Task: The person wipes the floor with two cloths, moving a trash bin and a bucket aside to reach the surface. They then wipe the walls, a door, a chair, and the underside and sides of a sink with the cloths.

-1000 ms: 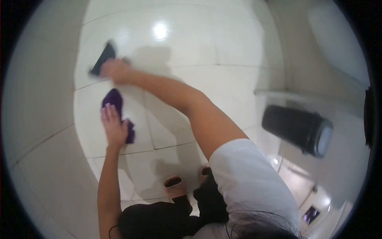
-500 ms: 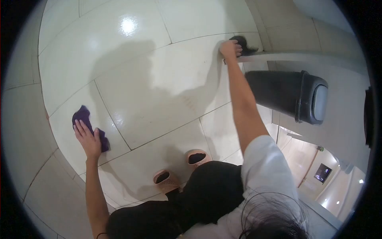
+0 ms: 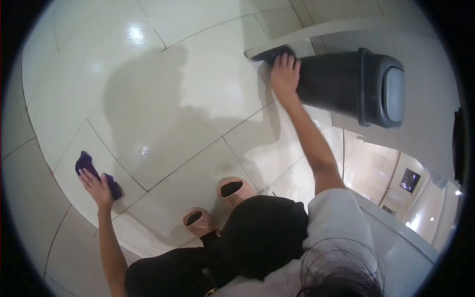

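Observation:
My left hand [image 3: 96,185] lies with its fingers stretched out on a crumpled purple cloth [image 3: 85,160] on the pale tiled floor [image 3: 208,79]. Parts of the cloth show past my fingertips and beside my thumb. At the upper right, my right hand [image 3: 285,79] has its fingers curled over a dark cloth [image 3: 273,53], pressing it to the floor. This cloth lies along the end of a white panel [image 3: 321,30], and my fingers partly cover it. Right beside that hand is the base of a dark grey bin [image 3: 330,81].
The bin has a lighter grey swing lid [image 3: 395,94]. Two pink perforated clogs [image 3: 232,191] are on my feet near my knees. Tiled wall [image 3: 54,222] rises along the left. A lit room with a small screen [image 3: 409,180] shows at the lower right.
My right hand has brought the dark cloth from the far side of the white panel's end to the near side, beside the bin. My left hand stays on the purple cloth; the view has shifted.

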A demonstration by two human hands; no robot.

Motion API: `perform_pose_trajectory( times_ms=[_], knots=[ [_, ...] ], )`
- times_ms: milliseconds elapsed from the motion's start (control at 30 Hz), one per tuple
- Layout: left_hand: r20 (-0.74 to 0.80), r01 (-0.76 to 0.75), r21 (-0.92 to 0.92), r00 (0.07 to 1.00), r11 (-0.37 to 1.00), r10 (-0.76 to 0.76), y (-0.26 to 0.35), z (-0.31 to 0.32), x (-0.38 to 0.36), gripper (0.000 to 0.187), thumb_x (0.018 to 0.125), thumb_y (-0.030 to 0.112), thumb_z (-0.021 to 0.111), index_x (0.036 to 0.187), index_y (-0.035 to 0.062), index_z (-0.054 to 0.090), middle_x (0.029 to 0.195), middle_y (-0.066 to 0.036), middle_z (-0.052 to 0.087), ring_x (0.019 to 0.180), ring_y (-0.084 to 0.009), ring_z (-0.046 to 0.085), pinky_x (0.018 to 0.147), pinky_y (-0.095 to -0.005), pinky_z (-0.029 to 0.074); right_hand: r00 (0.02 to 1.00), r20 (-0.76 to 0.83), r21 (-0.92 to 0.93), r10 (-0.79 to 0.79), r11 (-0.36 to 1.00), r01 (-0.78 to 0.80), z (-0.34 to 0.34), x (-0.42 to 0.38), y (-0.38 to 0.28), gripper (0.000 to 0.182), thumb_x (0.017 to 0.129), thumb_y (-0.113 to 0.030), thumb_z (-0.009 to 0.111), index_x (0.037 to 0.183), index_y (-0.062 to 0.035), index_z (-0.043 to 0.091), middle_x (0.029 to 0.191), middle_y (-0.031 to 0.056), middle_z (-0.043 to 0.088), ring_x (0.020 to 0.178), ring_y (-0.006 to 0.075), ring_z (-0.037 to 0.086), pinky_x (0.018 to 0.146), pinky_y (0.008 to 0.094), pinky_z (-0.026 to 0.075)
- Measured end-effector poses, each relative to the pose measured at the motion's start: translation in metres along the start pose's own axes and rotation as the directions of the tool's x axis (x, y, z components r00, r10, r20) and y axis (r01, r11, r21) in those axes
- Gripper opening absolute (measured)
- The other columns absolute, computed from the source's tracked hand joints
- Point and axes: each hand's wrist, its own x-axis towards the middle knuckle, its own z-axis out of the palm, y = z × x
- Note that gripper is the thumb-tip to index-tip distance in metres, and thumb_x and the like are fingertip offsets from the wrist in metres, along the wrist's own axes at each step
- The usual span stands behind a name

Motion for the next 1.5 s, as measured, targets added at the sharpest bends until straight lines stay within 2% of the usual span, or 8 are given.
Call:
perform_pose_trajectory(
  times_ms=[200,467,633,800,1033,1300,1400,1500],
  knots=[
    [-0.027,-0.031,0.038,0.999,0.999,0.032,-0.004,0.002,0.001,0.065,0.096,0.038,0.035,0.141,-0.0035,0.011,0.149,-0.020,0.006,0.136,-0.0371,0.005,0.110,-0.0453,0.010,0.705,0.709,0.082,-0.028,0.996,-0.043,-0.009,0.000,0.009,0.032,0.085,-0.016,0.048,0.112,-0.0051,0.061,0.110,0.0141,0.062,0.106,0.0300,0.052,0.093,0.0494,0.032],
    [-0.009,-0.035,0.006,0.999,0.999,0.035,-0.007,0.000,-0.001,0.064,0.096,0.036,0.035,0.142,-0.0015,0.011,0.149,-0.019,0.004,0.137,-0.0370,0.004,0.110,-0.0449,0.009,0.610,0.426,0.685,0.668,0.202,-0.700,0.184,0.049,0.087,0.039,0.078,-0.020,0.051,0.110,0.0022,0.055,0.101,0.0266,0.059,0.102,0.0411,0.053,0.093,0.0480,0.039],
    [-0.012,-0.019,0.041,1.000,0.999,0.020,-0.013,0.011,0.000,0.065,0.096,0.037,0.036,0.142,-0.0015,0.010,0.149,-0.019,0.004,0.137,-0.0380,0.004,0.110,-0.0458,0.009,0.905,-0.211,0.771,0.371,0.632,-0.079,0.111,0.028,0.015,0.026,0.077,-0.004,0.049,0.101,0.0014,0.058,0.099,0.0209,0.061,0.097,0.0368,0.054,0.088,0.0438,0.042],
    [0.086,-0.225,-0.014,0.971,0.974,0.225,0.072,-0.013,0.034,0.069,0.091,0.033,0.045,0.142,-0.0013,0.013,0.149,-0.020,0.006,0.136,-0.0408,0.005,0.109,-0.0489,0.010,0.951,-0.292,0.916,-0.106,0.254,0.310,-0.003,-0.082,-0.063,0.035,0.072,-0.001,0.050,0.106,-0.0047,0.060,0.104,0.0141,0.061,0.100,0.0336,0.055,0.090,0.0427,0.040],
    [0.196,-0.513,-0.041,0.837,0.857,0.510,0.170,-0.031,0.102,0.087,0.081,0.038,0.061,0.141,-0.0024,0.013,0.148,-0.022,0.007,0.135,-0.0433,0.006,0.107,-0.0542,0.011,0.754,0.136,0.853,0.643,0.310,-0.419,0.087,-0.068,0.054,0.030,0.083,-0.001,0.043,0.108,-0.0007,0.058,0.108,0.0180,0.059,0.100,0.0344,0.052,0.092,0.0436,0.038],
    [-0.009,-0.411,0.051,0.911,0.910,0.412,0.195,-0.009,0.110,0.088,0.081,0.053,0.056,0.141,0.0010,0.018,0.148,-0.018,0.014,0.135,-0.0408,0.012,0.107,-0.0544,0.014,0.972,-0.062,0.810,0.227,0.581,-0.084,0.084,-0.070,0.010,0.049,0.069,-0.003,0.054,0.116,-0.0164,0.056,0.121,0.0114,0.052,0.111,0.0334,0.047,0.091,0.0458,0.039],
    [-0.060,-0.380,0.080,0.921,0.922,0.385,0.202,-0.011,0.111,0.084,0.081,0.051,0.056,0.140,0.0014,0.022,0.147,-0.016,0.019,0.134,-0.0382,0.016,0.106,-0.0545,0.016,0.997,0.026,0.971,-0.069,0.240,-0.008,0.015,-0.129,-0.008,0.050,0.063,0.008,0.046,0.107,-0.0122,0.062,0.114,0.0126,0.055,0.110,0.0309,0.049,0.097,0.0419,0.035],
    [-0.103,-0.424,0.041,0.899,0.905,0.426,0.199,-0.011,0.108,0.082,0.082,0.050,0.055,0.140,0.0013,0.022,0.147,-0.016,0.019,0.134,-0.0386,0.018,0.106,-0.0546,0.017,0.904,0.128,0.868,0.408,0.396,-0.301,0.061,-0.162,0.048,0.052,0.065,0.009,0.047,0.115,-0.0033,0.054,0.109,0.0147,0.057,0.108,0.0329,0.050,0.098,0.0430,0.033]
  ],
)
